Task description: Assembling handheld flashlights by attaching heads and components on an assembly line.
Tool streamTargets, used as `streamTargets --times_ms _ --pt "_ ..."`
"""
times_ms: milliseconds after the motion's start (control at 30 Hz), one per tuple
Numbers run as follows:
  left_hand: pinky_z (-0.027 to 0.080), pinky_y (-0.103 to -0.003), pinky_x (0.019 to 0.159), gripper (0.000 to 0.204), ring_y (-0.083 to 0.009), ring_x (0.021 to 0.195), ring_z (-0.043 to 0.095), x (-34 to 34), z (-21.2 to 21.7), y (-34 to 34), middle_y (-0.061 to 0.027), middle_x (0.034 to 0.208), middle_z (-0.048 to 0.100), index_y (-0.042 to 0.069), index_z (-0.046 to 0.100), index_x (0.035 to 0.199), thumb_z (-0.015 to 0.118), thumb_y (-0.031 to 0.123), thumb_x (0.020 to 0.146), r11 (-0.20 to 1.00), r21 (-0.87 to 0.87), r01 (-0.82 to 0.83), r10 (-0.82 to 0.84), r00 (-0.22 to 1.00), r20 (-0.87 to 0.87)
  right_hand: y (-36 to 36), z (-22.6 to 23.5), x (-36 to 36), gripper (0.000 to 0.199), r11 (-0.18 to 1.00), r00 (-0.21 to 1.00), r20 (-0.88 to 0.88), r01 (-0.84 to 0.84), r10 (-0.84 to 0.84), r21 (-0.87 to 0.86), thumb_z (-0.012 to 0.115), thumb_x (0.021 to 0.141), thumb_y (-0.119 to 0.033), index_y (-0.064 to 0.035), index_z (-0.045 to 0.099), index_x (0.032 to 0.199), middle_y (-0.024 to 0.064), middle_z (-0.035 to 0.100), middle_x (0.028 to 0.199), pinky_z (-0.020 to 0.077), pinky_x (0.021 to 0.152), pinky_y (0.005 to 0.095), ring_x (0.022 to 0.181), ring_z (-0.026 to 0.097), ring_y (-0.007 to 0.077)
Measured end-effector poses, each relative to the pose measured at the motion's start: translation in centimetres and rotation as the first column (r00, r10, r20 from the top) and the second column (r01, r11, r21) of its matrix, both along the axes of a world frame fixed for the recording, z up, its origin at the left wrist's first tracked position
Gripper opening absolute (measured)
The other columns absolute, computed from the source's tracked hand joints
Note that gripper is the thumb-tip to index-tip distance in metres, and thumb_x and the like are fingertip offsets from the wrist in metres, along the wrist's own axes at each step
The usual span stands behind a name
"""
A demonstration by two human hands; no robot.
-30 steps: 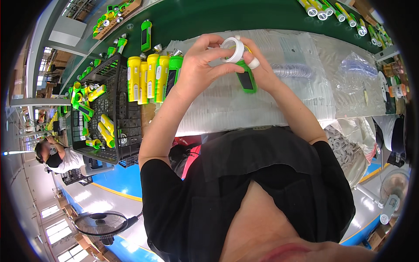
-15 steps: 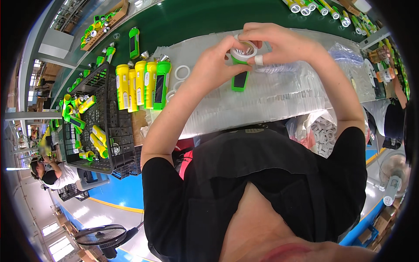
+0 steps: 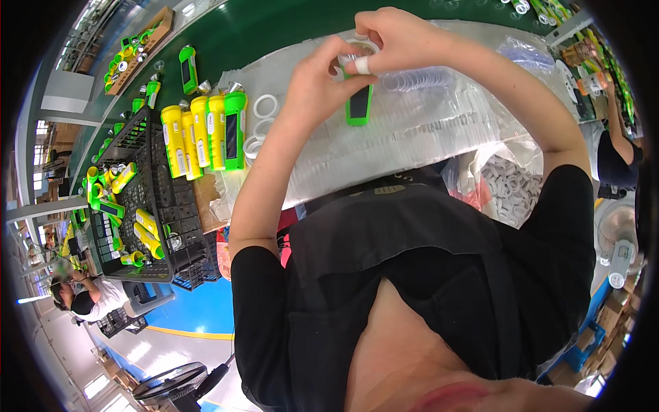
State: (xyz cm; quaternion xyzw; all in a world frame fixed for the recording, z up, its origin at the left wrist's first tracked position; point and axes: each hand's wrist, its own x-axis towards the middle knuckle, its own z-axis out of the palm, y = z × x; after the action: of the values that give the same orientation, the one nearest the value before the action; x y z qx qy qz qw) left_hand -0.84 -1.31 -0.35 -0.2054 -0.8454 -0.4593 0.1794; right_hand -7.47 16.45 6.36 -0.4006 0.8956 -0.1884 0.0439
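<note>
My left hand (image 3: 316, 84) and right hand (image 3: 397, 42) together hold a green flashlight (image 3: 358, 107) and the white ring (image 3: 371, 46) at its head, well right of the black crate (image 3: 165, 206); nearer the crate, loose white rings (image 3: 256, 110); beside it, a flashlight row (image 3: 200, 134)

Flashlights (image 3: 200, 134), white rings (image 3: 255, 108) and a black crate (image 3: 182, 213) blocked the left, clear round pieces (image 3: 415, 79) the right; between the held flashlight (image 3: 358, 106) and apron (image 3: 398, 230), there was room over the plastic sheeting (image 3: 419, 130).
</note>
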Motion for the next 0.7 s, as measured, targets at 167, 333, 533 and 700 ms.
streamTargets --times_ms 167,333,533,700 --pt "0.048 -0.028 0.065 0.04 -0.0156 0.07 0.057 -0.3 -0.1 0.4 -0.0003 0.09 0.068 0.009 0.058 0.095 0.086 0.018 0.068 0.999 -0.019 -0.025 0.025 1.0 -0.004 0.3 1.7 0.3 0.064 0.972 0.986 -0.019 0.169 -0.169 0.163 0.07 0.074 -0.056 0.0052 0.063 0.091 0.0222 0.067 0.089 0.052 0.072 0.0429 0.084 0.066 0.0366" --pt "0.049 -0.027 0.064 0.042 -0.0132 0.069 0.057 0.1 -0.2 0.7 -0.0013 0.086 0.066 0.009 0.058 0.098 0.087 0.018 0.069 1.0 -0.014 0.012 -0.013 0.994 -0.106 1.1 0.1 -0.9 0.044 0.92 0.938 -0.069 -0.348 0.341 -0.182 0.074 0.075 -0.037 0.0014 0.059 0.089 0.016 0.061 0.082 0.0472 0.066 0.0384 0.077 0.061 0.0287" --pt "0.047 -0.027 0.062 0.042 -0.0133 0.067 0.054 -0.2 -0.5 0.8 -0.0013 0.084 0.064 0.009 0.058 0.097 0.087 0.019 0.069 0.998 -0.032 -0.06 0.057 0.993 -0.105 -0.9 1.1 0.9 0.055 0.935 0.972 -0.125 0.225 -0.197 0.276 0.072 0.074 -0.054 -0.003 0.062 0.093 0.013 0.067 0.085 0.0503 0.066 0.0389 0.078 0.066 0.0297" --pt "0.047 -0.027 0.062 0.04 -0.0137 0.065 0.054 -0.2 -0.4 0.9 -0.0011 0.083 0.064 0.009 0.059 0.097 0.087 0.018 0.069 1.0 -0.017 -0.011 0.009 0.991 -0.135 1.0 -1.4 -2.0 0.058 0.97 0.981 -0.096 -0.18 0.166 -0.163 0.075 0.072 -0.055 -0.0019 0.061 0.091 0.011 0.065 0.083 0.048 0.064 0.0352 0.077 0.064 0.0234"
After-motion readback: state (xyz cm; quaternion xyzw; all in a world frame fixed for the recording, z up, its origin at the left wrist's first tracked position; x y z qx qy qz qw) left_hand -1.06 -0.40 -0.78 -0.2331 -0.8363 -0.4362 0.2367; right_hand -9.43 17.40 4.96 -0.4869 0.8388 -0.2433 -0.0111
